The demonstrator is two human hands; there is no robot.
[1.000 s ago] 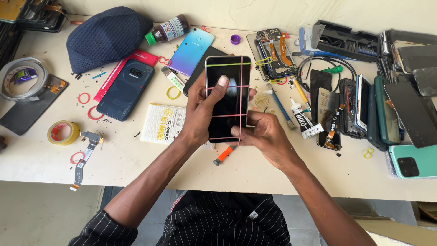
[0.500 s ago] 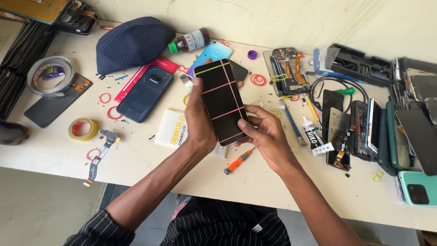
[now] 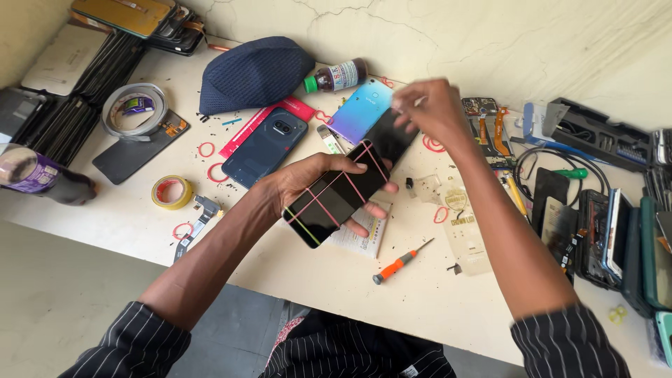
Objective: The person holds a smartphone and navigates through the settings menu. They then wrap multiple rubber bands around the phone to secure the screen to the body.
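Your left hand (image 3: 318, 183) holds a black phone (image 3: 336, 194) above the middle of the bench (image 3: 294, 269), screen up and tilted, with its upper end pointing toward the wall. The grip is closed around the phone body: the thumb lies along the upper long edge and the fingers (image 3: 374, 208) wrap under the lower edge, their tips showing below the screen. Several thin rubber bands (image 3: 355, 187), pink and one yellowish, cross the screen lengthwise and crosswise. Your right hand (image 3: 430, 108) is raised well apart from the phone, over the far side of the bench just beside a gradient blue phone back (image 3: 358, 112). This hand is motion-blurred, with the fingers loosely curled; whether it holds anything small cannot be told. Directly beneath the held phone lies a white printed card (image 3: 360, 241), and near it to the right an orange-handled screwdriver (image 3: 397, 264) rests on the bench. A dark blue phone (image 3: 264, 147) lies face down to the left of the held phone, with a roll of yellow tape (image 3: 172, 192) farther left. A navy cap (image 3: 253, 73) and a small brown bottle (image 3: 337, 75) sit near the wall.
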